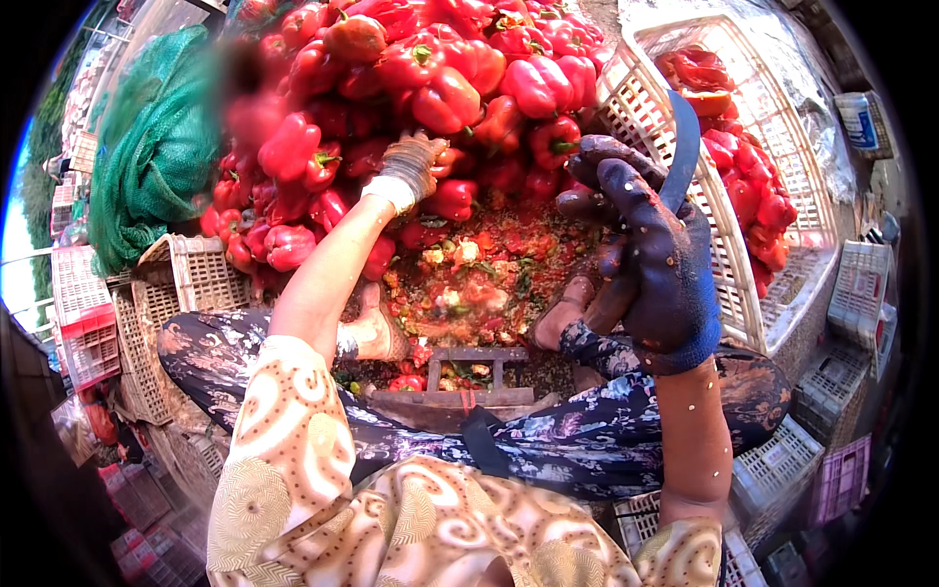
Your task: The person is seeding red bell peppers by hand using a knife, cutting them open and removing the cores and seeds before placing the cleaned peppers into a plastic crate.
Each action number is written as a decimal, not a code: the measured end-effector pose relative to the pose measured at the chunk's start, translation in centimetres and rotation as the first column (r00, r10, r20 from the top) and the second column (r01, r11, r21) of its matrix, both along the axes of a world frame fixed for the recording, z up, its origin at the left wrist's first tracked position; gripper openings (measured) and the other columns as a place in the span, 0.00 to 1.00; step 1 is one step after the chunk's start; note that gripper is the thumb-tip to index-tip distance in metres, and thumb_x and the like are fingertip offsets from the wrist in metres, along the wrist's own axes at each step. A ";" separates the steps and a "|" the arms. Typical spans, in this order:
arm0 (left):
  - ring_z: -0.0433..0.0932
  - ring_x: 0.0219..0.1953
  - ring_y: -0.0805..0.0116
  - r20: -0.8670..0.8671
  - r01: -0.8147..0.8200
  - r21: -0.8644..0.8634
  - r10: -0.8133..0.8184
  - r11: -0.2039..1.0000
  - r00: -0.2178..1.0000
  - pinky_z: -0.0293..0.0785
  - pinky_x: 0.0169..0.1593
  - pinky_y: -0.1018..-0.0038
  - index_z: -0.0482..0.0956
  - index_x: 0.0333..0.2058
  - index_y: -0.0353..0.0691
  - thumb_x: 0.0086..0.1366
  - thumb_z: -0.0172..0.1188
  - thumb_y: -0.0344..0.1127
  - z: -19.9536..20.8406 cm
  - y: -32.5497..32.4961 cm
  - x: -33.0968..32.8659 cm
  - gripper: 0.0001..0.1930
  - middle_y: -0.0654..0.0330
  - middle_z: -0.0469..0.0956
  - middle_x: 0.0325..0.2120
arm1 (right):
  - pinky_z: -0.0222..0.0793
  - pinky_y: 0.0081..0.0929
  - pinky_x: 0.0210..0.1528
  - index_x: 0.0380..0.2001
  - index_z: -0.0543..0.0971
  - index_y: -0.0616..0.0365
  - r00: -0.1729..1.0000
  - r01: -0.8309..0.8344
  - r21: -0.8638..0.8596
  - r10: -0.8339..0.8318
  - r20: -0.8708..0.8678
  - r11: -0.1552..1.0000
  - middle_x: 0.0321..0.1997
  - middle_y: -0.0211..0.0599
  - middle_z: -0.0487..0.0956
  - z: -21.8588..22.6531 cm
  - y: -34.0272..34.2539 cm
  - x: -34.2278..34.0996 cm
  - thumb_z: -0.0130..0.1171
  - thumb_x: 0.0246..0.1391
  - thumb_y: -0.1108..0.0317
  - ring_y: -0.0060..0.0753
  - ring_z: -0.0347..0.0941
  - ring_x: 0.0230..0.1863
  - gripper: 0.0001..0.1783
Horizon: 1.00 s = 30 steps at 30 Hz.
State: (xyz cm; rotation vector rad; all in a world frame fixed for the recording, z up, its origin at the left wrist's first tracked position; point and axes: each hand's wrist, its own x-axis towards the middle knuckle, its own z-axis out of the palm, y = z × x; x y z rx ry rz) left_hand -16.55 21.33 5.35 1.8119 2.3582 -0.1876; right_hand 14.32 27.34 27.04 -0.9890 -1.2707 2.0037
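Observation:
A heap of red bell peppers (445,103) lies before me. My left hand (406,171), in a dirty grey-and-white glove, reaches to its near edge. The fingers bend over a red pepper there, their tips partly hidden. To the right, my right hand (660,249) is raised in a dark blue coated glove, with its fingers curled. A flat blue-grey knife blade (683,147) sticks up from behind this hand; its handle is hidden. Between my feet lie pepper scraps (469,284), seeds and pale cores, in front of a wooden frame (465,391).
At the right, a white plastic crate (724,230) leans beside my right hand, with red peppers (748,191) inside. Green netting (152,147) bunches at the left, above another crate (201,274). More stacked crates (861,279) line the right side. My crossed legs border the scraps.

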 end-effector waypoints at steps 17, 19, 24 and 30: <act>0.73 0.54 0.61 0.692 -0.583 0.022 -0.433 0.812 -0.577 0.74 0.56 0.64 0.59 0.63 0.39 0.52 0.69 0.34 13.9 -3.7 13.0 0.41 0.55 0.71 0.53 | 0.64 0.13 0.18 0.61 0.65 0.55 0.975 -0.176 -0.037 0.170 -0.141 0.984 0.45 0.34 0.79 -5.3 -2.4 -2.1 0.62 0.55 0.66 0.18 0.76 0.29 0.31; 0.73 0.53 0.64 0.772 -0.625 0.050 -0.427 0.779 -0.471 0.73 0.55 0.67 0.61 0.60 0.36 0.52 0.71 0.36 14.7 -4.4 14.4 0.39 0.56 0.72 0.52 | 0.60 0.12 0.19 0.63 0.63 0.54 0.980 -0.191 0.113 0.196 -0.042 0.975 0.45 0.31 0.78 -3.8 -2.9 -2.3 0.66 0.52 0.68 0.10 0.68 0.25 0.36; 0.73 0.50 0.70 0.931 -0.524 0.216 -0.336 0.824 -0.145 0.70 0.54 0.71 0.66 0.55 0.35 0.48 0.74 0.39 16.7 -5.1 13.2 0.38 0.60 0.73 0.48 | 0.72 0.23 0.37 0.61 0.65 0.63 0.966 -0.207 0.292 0.243 -0.093 0.934 0.48 0.35 0.78 -4.9 -2.3 -1.7 0.68 0.49 0.69 0.22 0.74 0.37 0.36; 0.74 0.47 0.71 0.916 -0.450 0.397 -0.312 0.800 0.254 0.73 0.52 0.72 0.71 0.48 0.37 0.46 0.73 0.32 16.5 -6.0 12.6 0.30 0.61 0.75 0.44 | 0.72 0.32 0.51 0.56 0.69 0.66 0.991 -0.132 0.777 0.062 0.120 0.615 0.49 0.53 0.77 -6.8 -2.4 -1.5 0.74 0.38 0.63 0.40 0.77 0.50 0.41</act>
